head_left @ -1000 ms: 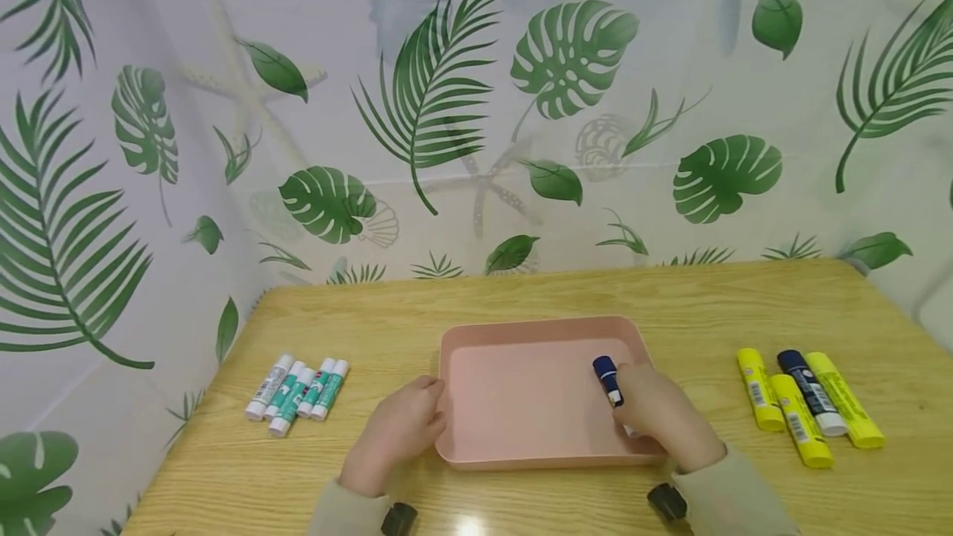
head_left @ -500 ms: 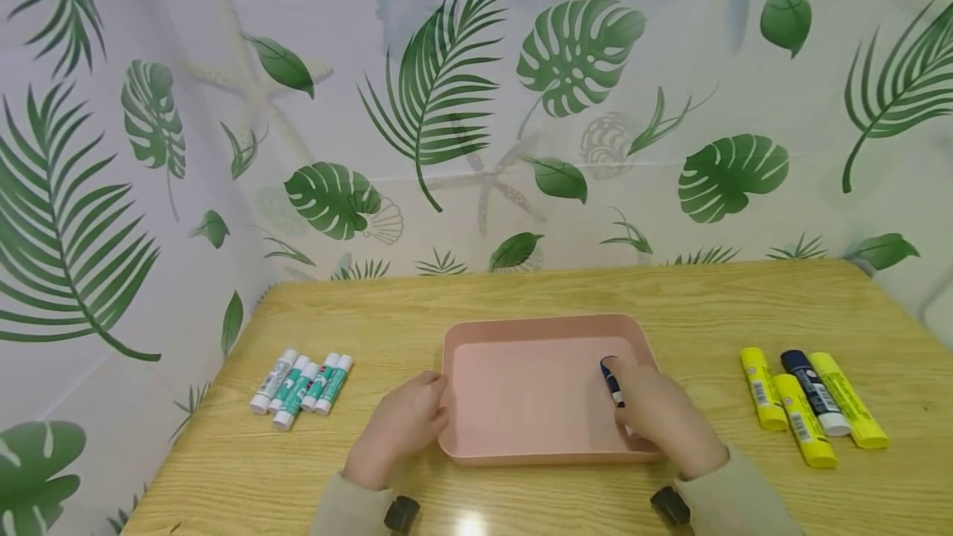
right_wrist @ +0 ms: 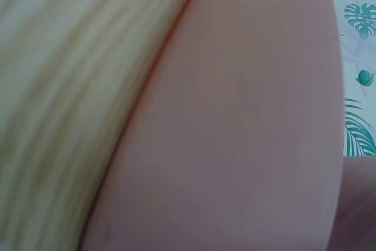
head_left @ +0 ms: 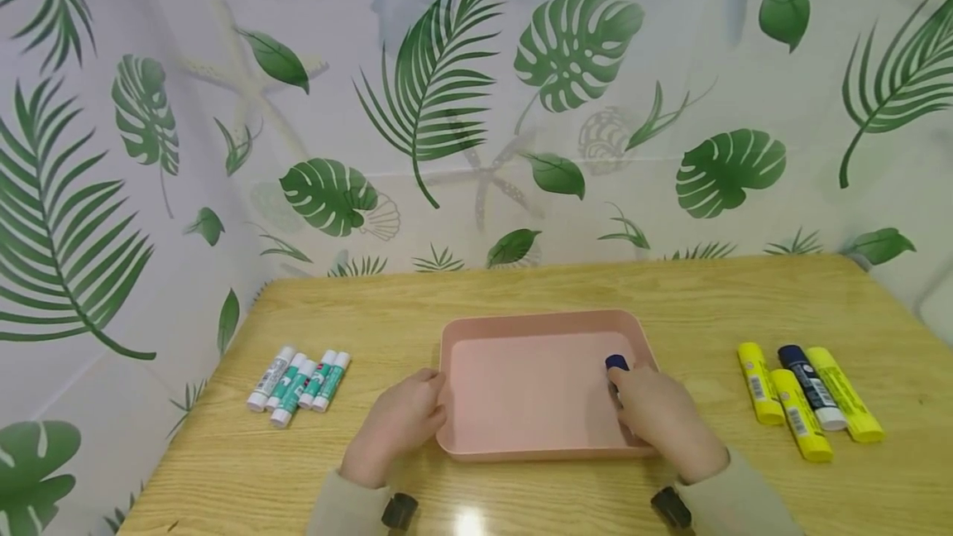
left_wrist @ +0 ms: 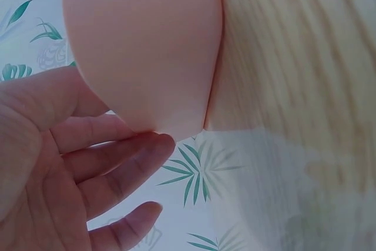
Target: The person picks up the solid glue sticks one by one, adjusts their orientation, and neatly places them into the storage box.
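A shallow pink tray point(head_left: 521, 387) sits on the table in the head view. My left hand point(head_left: 405, 416) pinches its left rim; in the left wrist view the fingers point(left_wrist: 126, 171) lie against the outside wall while the thumb side goes behind the rim. Inside the tray's right part, my right hand point(head_left: 663, 416) holds a glue stick point(head_left: 616, 362), of which only the navy end shows past the fingers. The rest of that stick is hidden by the hand. In the right wrist view the tray's wall point(right_wrist: 235, 110) covers most of the scene and hides the fingers.
To the left lies a cluster of small teal and white glue sticks point(head_left: 295, 392). On the right, several larger sticks lie side by side: yellow ones point(head_left: 761, 383) and a navy one with a white end point(head_left: 811, 387). A leaf-patterned cloth point(head_left: 462, 263) stands behind the wooden table point(head_left: 372, 304).
The glue stick in my right hand has shifted slightly right and turned, so less of it shows now. My left hand keeps its place on the tray's rim.
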`<state>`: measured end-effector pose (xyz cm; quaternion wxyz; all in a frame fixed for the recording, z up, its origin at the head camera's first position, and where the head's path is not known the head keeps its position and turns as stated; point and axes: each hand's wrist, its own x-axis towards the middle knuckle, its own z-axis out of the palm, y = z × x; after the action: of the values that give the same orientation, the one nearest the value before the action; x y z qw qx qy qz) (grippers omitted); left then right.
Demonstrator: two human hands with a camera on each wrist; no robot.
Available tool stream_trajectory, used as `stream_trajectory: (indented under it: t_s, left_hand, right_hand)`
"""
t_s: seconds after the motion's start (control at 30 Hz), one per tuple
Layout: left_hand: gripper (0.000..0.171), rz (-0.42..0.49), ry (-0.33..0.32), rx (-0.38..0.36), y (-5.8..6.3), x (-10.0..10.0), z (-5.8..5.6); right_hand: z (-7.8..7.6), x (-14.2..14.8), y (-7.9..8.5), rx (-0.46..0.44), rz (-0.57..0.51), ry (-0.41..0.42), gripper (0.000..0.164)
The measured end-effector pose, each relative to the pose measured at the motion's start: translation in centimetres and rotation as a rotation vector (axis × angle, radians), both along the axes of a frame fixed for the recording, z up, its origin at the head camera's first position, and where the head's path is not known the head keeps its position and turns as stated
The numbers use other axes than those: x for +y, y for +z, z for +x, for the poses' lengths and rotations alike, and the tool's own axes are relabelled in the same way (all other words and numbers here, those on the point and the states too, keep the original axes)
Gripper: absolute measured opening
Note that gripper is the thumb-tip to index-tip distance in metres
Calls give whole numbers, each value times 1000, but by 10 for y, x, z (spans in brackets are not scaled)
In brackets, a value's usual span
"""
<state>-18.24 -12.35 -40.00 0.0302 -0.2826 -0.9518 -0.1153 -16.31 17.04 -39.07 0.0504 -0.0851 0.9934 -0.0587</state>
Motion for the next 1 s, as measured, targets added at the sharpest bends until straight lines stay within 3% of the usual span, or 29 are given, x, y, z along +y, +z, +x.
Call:
stream_trajectory:
  t_s: [0.33,0.67,1.0]
  left_hand:
    - [32,7,-6,-8,3,1,0]
    - [32,7,-7,-1,0,-1,3]
    - [34,5,-16,19,-2,1,0]
  right_hand:
    - [-2,4,0,-32,38,-44,35]
    - [-1,5,-5,60,65,-49,23]
    - [-1,9,-5,73,64,-47,22]
